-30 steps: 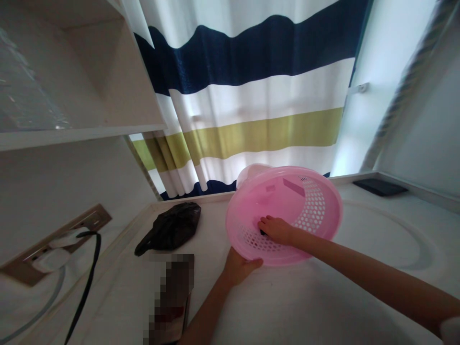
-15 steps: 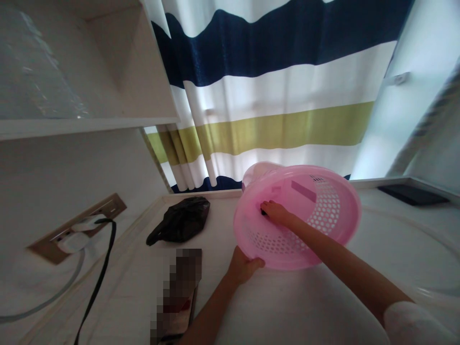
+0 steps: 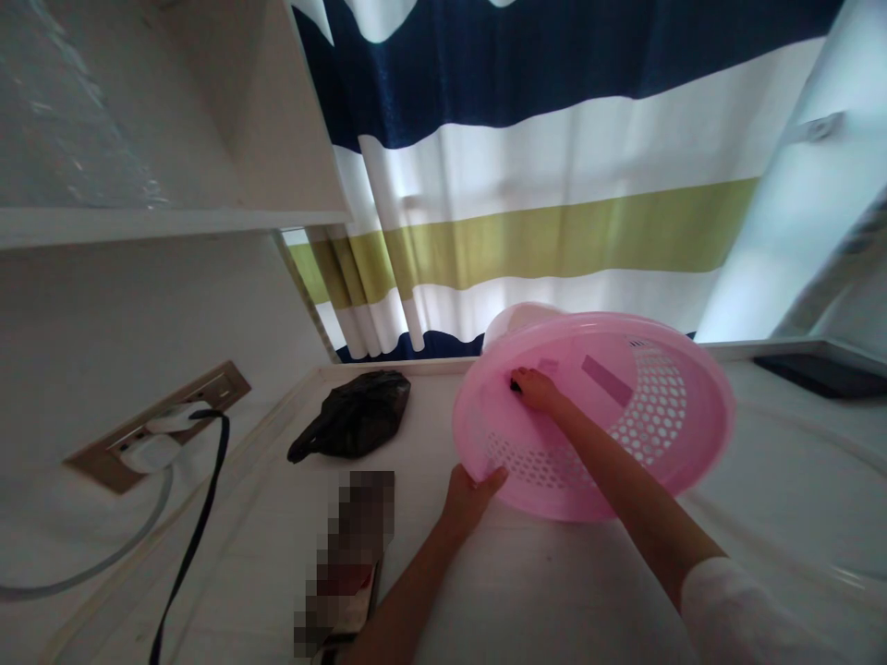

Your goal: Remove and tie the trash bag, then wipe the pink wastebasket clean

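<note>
A pink plastic basket (image 3: 610, 351) with rows of holes is tilted so that its inside faces me. My left hand (image 3: 471, 494) grips its rim at the lower left, thumb over the edge and fingers hidden behind. Inside the basket, my right hand (image 3: 537, 388) is closed around a small black thing (image 3: 516, 385) near the left inner wall. Most of that black thing is covered by the fingers, so its kind cannot be made out.
Left of the basket lies a knotted black plastic bag (image 3: 360, 416), with a blurred-out flat object (image 3: 353, 554) nearer me. A pale container (image 3: 516, 319) stands behind the basket. Plugs sit in a wall socket (image 3: 159, 429). A dark flat object (image 3: 821, 376) lies far right; a striped curtain (image 3: 554, 231) hangs behind.
The view has shifted slightly. The basket looks a little larger and reaches further right. My left hand still holds the rim, and my right hand stays inside with the black thing.
</note>
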The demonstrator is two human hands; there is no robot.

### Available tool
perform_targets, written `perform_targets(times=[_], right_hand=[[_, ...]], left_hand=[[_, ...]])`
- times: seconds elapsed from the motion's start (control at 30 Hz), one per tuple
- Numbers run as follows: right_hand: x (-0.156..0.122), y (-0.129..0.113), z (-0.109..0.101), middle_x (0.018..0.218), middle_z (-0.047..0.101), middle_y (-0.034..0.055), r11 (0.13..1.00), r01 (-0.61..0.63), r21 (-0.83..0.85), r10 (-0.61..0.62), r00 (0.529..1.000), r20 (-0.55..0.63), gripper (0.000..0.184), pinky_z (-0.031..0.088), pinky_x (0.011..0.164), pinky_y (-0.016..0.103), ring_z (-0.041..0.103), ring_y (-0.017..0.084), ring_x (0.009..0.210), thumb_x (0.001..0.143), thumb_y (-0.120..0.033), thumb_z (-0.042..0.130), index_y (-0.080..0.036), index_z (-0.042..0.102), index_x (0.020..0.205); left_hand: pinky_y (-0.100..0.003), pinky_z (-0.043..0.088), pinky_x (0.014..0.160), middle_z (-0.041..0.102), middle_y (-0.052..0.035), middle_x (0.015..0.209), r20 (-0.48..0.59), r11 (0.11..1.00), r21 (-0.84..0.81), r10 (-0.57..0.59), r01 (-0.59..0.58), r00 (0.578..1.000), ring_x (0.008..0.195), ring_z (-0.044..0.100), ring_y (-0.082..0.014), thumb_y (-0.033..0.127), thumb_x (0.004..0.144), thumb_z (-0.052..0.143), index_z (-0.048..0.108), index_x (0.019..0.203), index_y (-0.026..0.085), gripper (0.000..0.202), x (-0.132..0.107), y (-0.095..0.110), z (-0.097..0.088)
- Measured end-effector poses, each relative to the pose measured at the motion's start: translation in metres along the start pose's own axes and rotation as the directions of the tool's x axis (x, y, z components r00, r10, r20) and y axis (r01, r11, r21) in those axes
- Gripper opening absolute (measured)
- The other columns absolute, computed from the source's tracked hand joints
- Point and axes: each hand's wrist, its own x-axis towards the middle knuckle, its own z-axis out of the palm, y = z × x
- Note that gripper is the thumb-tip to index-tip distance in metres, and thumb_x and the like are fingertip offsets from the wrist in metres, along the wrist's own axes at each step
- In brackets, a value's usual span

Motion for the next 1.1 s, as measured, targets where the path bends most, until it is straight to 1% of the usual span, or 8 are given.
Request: perform_targets(times=[0.1, 0.23, 0.33, 0.43, 0.53, 0.7, 0.83, 1.1], right_hand=[[-0.002, -0.001, -0.001, 0.102, 0.053, 0.0123, 1.000, 0.009, 0.000, -0.009, 1.000, 0.003, 0.026, 0.033, 0.080, 0.028, 0.047, 0.019, 0.093, 0.079, -0.020, 0.040, -0.014, 0.049, 0.103], [-0.007, -0.003, -0.004, 0.101, 0.053, 0.0116, 0.999, 0.044, -0.005, -0.044, 0.999, 0.009, 0.027, 0.033, 0.080, 0.028, 0.047, 0.019, 0.093, 0.078, -0.022, 0.042, -0.014, 0.049, 0.103], [-0.015, -0.006, -0.008, 0.101, 0.053, 0.0115, 0.997, 0.078, -0.013, -0.077, 0.997, 0.023, 0.027, 0.034, 0.079, 0.028, 0.048, 0.019, 0.092, 0.078, -0.024, 0.042, -0.013, 0.049, 0.102], [-0.027, -0.012, -0.015, 0.102, 0.053, 0.0118, 0.991, 0.129, -0.022, -0.128, 0.991, 0.046, 0.027, 0.034, 0.079, 0.029, 0.048, 0.019, 0.091, 0.078, -0.025, 0.042, -0.012, 0.049, 0.102], [-0.048, -0.023, -0.024, 0.103, 0.053, 0.0114, 0.982, 0.185, -0.038, -0.183, 0.981, 0.057, 0.026, 0.035, 0.077, 0.029, 0.049, 0.019, 0.089, 0.079, -0.023, 0.041, -0.013, 0.048, 0.102], [-0.092, -0.039, -0.040, 0.093, 0.055, 0.0088, 0.949, 0.297, -0.109, -0.294, 0.955, 0.047, 0.021, 0.038, 0.069, 0.029, 0.050, 0.018, 0.080, 0.079, -0.017, 0.037, -0.014, 0.048, 0.097], [-0.120, -0.048, -0.053, 0.090, 0.055, 0.0070, 0.938, 0.328, -0.109, -0.322, 0.944, 0.071, 0.018, 0.038, 0.066, 0.027, 0.050, 0.017, 0.078, 0.077, -0.014, 0.039, -0.015, 0.049, 0.092], [-0.128, -0.054, -0.058, 0.092, 0.055, 0.0090, 0.936, 0.328, -0.127, -0.318, 0.943, 0.097, 0.020, 0.038, 0.066, 0.027, 0.050, 0.017, 0.080, 0.078, -0.014, 0.038, -0.015, 0.048, 0.096]], left_hand=[[-0.036, 0.043, 0.086, 0.061, -0.0104, 0.101, 0.042, 0.994, 0.042, 0.100, -0.102, 0.994, 0.098, 0.054, -0.0229, 0.036, 0.063, 0.063, 0.056, 0.099, 0.012, 0.044, 0.001, 0.000, 0.000], [-0.046, 0.035, 0.094, 0.052, -0.0105, 0.115, 0.044, 0.960, 0.228, 0.156, -0.162, 0.987, 0.109, 0.046, -0.0264, 0.035, 0.056, 0.069, 0.044, 0.115, 0.018, 0.067, -0.001, -0.006, 0.001], [-0.048, 0.030, 0.097, 0.044, -0.0121, 0.123, 0.063, 0.937, 0.262, 0.223, -0.231, 0.973, 0.114, 0.041, -0.0258, 0.035, 0.059, 0.067, 0.033, 0.122, 0.018, 0.074, -0.001, -0.008, 0.001], [-0.046, 0.028, 0.100, 0.042, -0.0122, 0.125, 0.126, 0.918, 0.259, 0.275, -0.299, 0.953, 0.117, 0.037, -0.0238, 0.034, 0.064, 0.063, 0.029, 0.124, 0.017, 0.071, -0.001, -0.006, 0.001], [-0.048, 0.026, 0.100, 0.043, -0.0122, 0.124, 0.128, 0.902, 0.294, 0.292, -0.317, 0.948, 0.119, 0.034, -0.0250, 0.033, 0.064, 0.063, 0.029, 0.124, 0.017, 0.071, -0.001, -0.005, 0.001], [-0.046, 0.028, 0.099, 0.046, -0.0112, 0.121, 0.145, 0.883, 0.310, 0.322, -0.352, 0.936, 0.116, 0.039, -0.0240, 0.032, 0.066, 0.061, 0.037, 0.119, 0.017, 0.060, -0.002, -0.004, 0.002], [-0.045, 0.030, 0.099, 0.046, -0.0103, 0.121, 0.145, 0.870, 0.313, 0.353, -0.381, 0.925, 0.113, 0.041, -0.0225, 0.030, 0.068, 0.059, 0.038, 0.118, 0.018, 0.056, -0.005, 0.000, 0.003], [-0.045, 0.029, 0.099, 0.044, -0.0116, 0.122, 0.160, 0.832, 0.341, 0.407, -0.438, 0.899, 0.115, 0.039, -0.0231, 0.029, 0.069, 0.057, 0.033, 0.121, 0.016, 0.058, -0.009, 0.000, 0.004]])
